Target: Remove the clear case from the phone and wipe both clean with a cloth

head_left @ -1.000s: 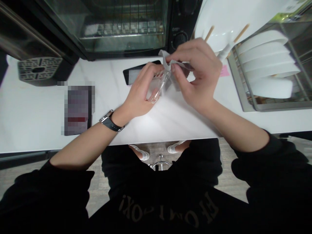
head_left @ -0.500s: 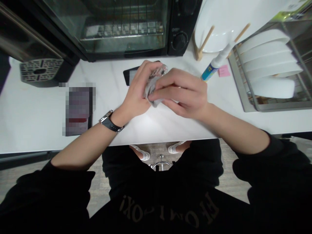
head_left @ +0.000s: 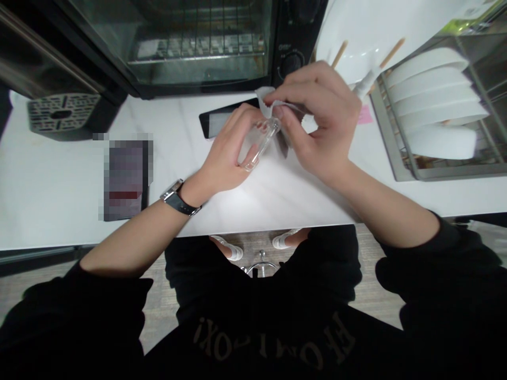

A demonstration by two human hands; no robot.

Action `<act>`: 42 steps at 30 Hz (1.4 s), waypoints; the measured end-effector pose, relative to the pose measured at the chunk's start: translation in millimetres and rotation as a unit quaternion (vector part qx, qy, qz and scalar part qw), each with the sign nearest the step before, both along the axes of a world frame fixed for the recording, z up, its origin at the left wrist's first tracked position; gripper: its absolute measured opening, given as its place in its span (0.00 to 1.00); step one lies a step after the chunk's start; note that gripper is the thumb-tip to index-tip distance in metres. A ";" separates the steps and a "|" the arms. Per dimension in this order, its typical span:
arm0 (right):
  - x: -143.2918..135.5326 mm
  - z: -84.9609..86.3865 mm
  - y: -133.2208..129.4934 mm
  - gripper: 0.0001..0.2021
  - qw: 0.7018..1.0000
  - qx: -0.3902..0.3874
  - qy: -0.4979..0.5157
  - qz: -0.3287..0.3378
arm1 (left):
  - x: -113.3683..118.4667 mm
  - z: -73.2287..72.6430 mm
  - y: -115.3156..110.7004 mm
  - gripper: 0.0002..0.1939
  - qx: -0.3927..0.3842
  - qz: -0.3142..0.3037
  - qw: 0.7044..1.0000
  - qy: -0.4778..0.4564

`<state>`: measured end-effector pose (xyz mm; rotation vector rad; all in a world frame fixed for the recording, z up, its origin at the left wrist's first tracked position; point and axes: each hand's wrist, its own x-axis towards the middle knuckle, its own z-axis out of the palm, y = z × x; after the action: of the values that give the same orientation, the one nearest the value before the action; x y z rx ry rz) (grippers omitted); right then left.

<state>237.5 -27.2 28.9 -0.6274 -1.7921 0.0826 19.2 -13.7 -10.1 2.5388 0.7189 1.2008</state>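
Observation:
My left hand (head_left: 229, 150) is wrapped round a clear phone case (head_left: 259, 145), held tilted above the white counter. The fingers of my right hand (head_left: 325, 119) pinch a grey-white cloth (head_left: 267, 100) at the case's upper right edge. Part of the cloth hangs below those fingers. Behind my left hand lies a black phone (head_left: 212, 124) with a lit pale area, partly covered by the fingers. A white bottle (head_left: 366, 84) stands beyond my right hand, its lower part hidden.
A toaster oven (head_left: 206, 53) stands at the back. On the left are a tablet-like device (head_left: 124, 182), partly pixelated, and a black drip tray (head_left: 61, 113). A rack (head_left: 406, 171) with white dishes (head_left: 439, 113) and a pink note (head_left: 365, 114) are on the right.
My right hand has moved up and to the right with the cloth, out of the case, which now shows more fully. My left hand has barely moved.

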 end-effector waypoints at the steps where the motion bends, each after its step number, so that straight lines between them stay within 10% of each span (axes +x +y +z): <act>1: -0.7 0.5 -0.8 0.13 1.000 0.011 0.006 0.009 | -0.2 0.0 -0.1 0.19 0.002 0.006 1.000 -0.003; 20: -6.5 -5.4 -12.9 0.13 0.981 0.078 -0.111 0.139 | 4.2 11.6 -7.4 0.24 -0.026 0.045 0.998 -0.039; 32: 0.0 -1.0 0.1 0.17 0.999 -0.008 -0.025 0.024 | -0.8 -7.4 8.4 0.20 -0.003 0.043 0.999 -0.019; 42: -2.7 0.9 -11.5 0.13 0.992 0.002 -0.078 0.102 | 0.2 -0.7 1.9 0.21 -0.004 0.044 0.999 -0.025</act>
<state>234.8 -38.8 29.8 -0.4555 -2.0032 0.1728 19.3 -11.8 -10.8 2.4850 0.8308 1.2804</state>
